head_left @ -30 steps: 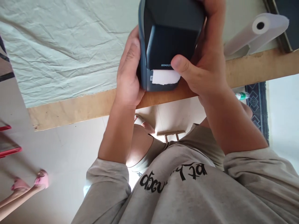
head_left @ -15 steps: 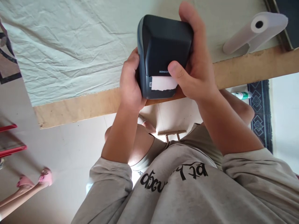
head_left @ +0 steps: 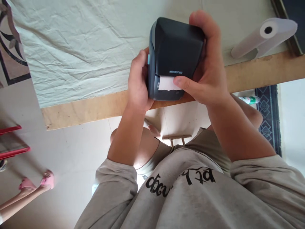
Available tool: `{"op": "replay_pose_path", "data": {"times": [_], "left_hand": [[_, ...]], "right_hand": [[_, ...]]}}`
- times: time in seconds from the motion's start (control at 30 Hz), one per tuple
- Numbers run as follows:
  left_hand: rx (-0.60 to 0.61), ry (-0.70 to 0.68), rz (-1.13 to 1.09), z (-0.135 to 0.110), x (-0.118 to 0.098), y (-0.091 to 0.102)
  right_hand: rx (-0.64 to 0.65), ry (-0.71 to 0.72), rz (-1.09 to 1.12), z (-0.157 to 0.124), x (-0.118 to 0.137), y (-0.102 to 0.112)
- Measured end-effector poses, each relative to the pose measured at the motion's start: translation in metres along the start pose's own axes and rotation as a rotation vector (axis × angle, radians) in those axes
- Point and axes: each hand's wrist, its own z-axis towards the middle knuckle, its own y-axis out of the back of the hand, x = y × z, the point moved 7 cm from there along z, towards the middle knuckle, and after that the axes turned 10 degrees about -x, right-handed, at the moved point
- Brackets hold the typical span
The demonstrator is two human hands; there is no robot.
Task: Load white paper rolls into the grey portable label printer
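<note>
Held between my two hands is a black label printer (head_left: 178, 47) with "NIIMBOT" lettering on its lid. A strip of white label paper (head_left: 166, 83) with a ragged edge sticks out of its front slot. My left hand (head_left: 139, 79) grips the printer's left side, close to a small light-blue tab (head_left: 148, 59). My right hand (head_left: 212, 70) wraps the right side, its thumb resting at the right end of the paper strip. The fingers beneath the printer are hidden.
A white paper roll (head_left: 252, 39), partly unwound, lies at the right on the cloth-covered table (head_left: 83, 47). Beyond it is a dark tray-like object (head_left: 293, 22). A wooden edge (head_left: 90, 108) runs along the table's front. Another person's feet in pink slippers (head_left: 48, 179) show at lower left.
The printer and both hands sit slightly farther right in view, as does the whole scene. My right thumb has slid from the lid down to the paper strip. The light-blue tab now shows.
</note>
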Motion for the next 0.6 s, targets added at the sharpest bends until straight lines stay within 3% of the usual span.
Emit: {"op": "replay_pose_path", "data": {"times": [0.07,0.2,0.37,0.47,0.6], "left_hand": [[-0.034,-0.024,0.048,-0.002,-0.001,0.000],[-0.042,-0.051,0.101,0.000,0.001,0.006],[0.002,-0.015,0.077,0.006,0.005,0.012],[0.023,-0.016,0.077,0.005,0.004,0.012],[0.052,-0.015,0.116,0.004,0.004,0.010]], "right_hand": [[-0.101,-0.012,-0.106,0.001,0.006,0.011],[-0.433,0.006,-0.292,0.011,0.027,0.041],[-0.521,-0.012,-0.272,0.026,0.036,0.045],[-0.384,0.031,-0.403,0.028,0.039,0.034],[0.074,0.035,-0.834,0.030,0.033,0.005]]}}
